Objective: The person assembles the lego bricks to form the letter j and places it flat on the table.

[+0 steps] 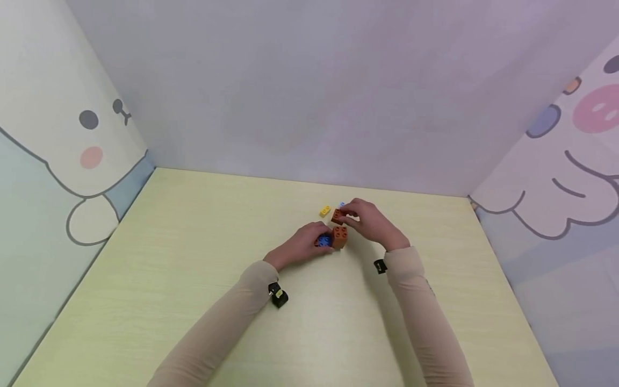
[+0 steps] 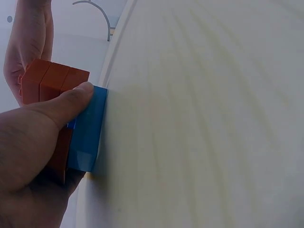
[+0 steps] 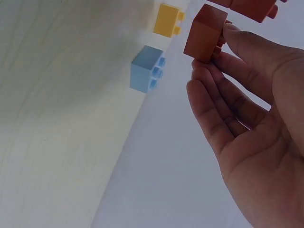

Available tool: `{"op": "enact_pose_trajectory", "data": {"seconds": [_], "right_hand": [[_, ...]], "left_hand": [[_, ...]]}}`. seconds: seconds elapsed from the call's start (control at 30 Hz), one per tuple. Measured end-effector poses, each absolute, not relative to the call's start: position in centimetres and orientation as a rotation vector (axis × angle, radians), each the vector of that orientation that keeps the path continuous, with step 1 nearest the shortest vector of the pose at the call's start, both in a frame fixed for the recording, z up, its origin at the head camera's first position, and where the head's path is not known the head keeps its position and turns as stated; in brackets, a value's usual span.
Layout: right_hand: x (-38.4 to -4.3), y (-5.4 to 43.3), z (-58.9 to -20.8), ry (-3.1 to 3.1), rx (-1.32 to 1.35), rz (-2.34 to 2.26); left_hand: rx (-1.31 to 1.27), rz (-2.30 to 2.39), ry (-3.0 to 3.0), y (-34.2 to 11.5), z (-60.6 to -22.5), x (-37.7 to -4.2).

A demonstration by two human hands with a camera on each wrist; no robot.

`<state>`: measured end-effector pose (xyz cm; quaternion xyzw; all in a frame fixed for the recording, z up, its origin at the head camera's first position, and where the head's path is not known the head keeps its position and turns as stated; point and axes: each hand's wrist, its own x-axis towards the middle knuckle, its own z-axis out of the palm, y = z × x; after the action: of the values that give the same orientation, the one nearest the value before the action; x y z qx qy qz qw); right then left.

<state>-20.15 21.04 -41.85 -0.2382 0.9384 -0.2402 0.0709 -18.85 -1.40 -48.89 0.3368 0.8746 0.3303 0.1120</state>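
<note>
Head view: near the centre, the left hand is gripping a blue block beside a brown stack; just above, the right hand is pinching a brown brick. Steady bracing is likely serving best. Left wrist: at left, a teal block is running lengthwise steeply downward. Right wrist: at upper right, the brick's studs are pointing right; its long axis, foreshortened, is possibly slanting.
</note>
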Motion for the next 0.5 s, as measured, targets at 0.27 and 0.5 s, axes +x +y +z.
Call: {"op": "enact_pose_trajectory", "data": {"seconds": [0.27,0.5], "right_hand": [[-19.4,21.3,-40.2,2.825,-0.737,-0.724],[-18.7,21.4,-39.0,2.819,-0.757,-0.737]], "left_hand": [[0.997,0.956,2.581,-1.3,-49.0,-18.8],[0.981,0.958,2.571,-1.2,-48.5,-18.7]]}}
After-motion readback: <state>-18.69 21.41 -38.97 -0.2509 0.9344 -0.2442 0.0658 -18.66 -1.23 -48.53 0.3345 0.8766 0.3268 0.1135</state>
